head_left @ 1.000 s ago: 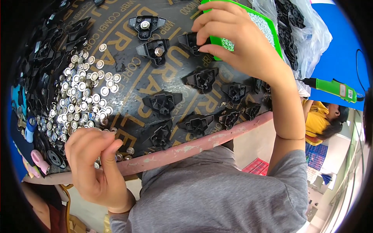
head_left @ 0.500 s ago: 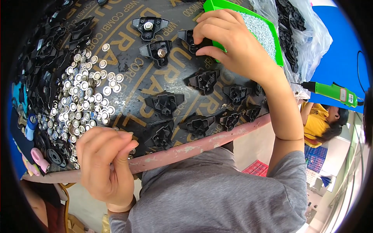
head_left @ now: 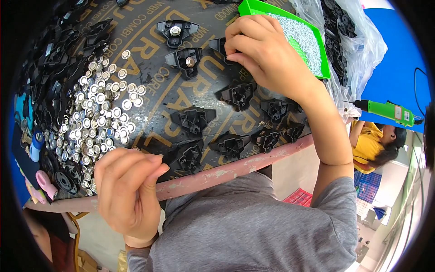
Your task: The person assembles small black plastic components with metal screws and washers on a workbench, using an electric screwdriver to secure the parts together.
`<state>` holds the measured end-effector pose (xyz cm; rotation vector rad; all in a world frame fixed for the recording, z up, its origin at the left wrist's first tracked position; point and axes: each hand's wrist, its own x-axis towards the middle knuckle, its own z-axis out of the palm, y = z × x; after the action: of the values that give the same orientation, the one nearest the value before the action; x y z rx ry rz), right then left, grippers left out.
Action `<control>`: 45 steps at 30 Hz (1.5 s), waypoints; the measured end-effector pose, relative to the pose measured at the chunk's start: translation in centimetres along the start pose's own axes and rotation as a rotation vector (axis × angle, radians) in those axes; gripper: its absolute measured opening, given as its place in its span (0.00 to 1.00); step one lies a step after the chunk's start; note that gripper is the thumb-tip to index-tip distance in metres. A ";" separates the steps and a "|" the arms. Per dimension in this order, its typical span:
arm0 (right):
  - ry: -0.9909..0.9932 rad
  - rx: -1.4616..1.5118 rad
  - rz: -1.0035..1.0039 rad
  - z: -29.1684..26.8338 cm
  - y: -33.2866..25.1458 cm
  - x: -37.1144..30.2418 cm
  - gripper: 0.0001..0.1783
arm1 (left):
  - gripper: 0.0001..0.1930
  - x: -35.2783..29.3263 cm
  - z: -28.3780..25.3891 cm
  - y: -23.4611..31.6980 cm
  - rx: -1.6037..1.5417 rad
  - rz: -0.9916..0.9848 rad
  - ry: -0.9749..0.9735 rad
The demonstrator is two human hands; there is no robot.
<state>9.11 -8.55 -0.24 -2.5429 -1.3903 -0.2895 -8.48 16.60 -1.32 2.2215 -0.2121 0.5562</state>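
Note:
My right hand (head_left: 272,59) is bent over a black plastic part (head_left: 216,44) at the upper middle of the table. Thumb and fingers come together at its right side, covering most of it, so whatever is pinched there is hidden. To its left, two similar black parts (head_left: 198,56) each carry a round metal disc (head_left: 176,31) at the centre. My left hand (head_left: 129,190) hovers at the table's near edge beside a heap of silvery discs (head_left: 97,106). Its fingers are curled, with index and thumb tips close together; what they hold, if anything, does not show.
More black parts (head_left: 194,120) lie in loose rows towards the pink table edge (head_left: 217,174). Black pieces (head_left: 54,54) are piled at left. A green tray (head_left: 324,63) of small silvery pieces, a plastic bag (head_left: 362,50) and a green electric screwdriver (head_left: 389,112) are at right. Someone in yellow (head_left: 369,145) sits beyond.
The right thumb and fingers have drawn closer together over the black part. My left hand has shifted slightly right. The table scene has moved a little with the view.

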 end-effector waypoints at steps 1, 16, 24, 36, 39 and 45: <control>-0.001 -0.001 0.000 -0.1 0.0 -0.1 0.04 | 0.11 0.0 0.1 0.0 0.001 0.004 0.000; -0.159 0.282 0.147 -1.1 2.0 1.4 0.06 | 0.11 0.0 0.2 -0.2 -0.006 0.015 0.002; -0.170 0.268 0.173 -0.9 1.8 1.7 0.06 | 0.10 0.0 0.2 -0.3 -0.008 0.015 -0.004; 0.172 0.221 0.068 -3.7 -2.5 1.3 0.07 | 0.09 -1.1 0.8 0.5 -1.120 -0.399 -0.023; 0.044 0.601 -0.093 -5.4 -6.7 1.2 0.12 | 0.08 -0.6 1.5 1.2 -1.405 -0.555 -0.011; 0.165 0.692 -0.022 -2.7 -10.7 -0.3 0.20 | 0.07 -1.1 1.6 1.8 -1.464 -0.634 -0.089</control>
<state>-0.27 -4.00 3.32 -1.8926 -1.1887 -0.0084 -9.52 14.14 -1.49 0.7787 0.0630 -0.1085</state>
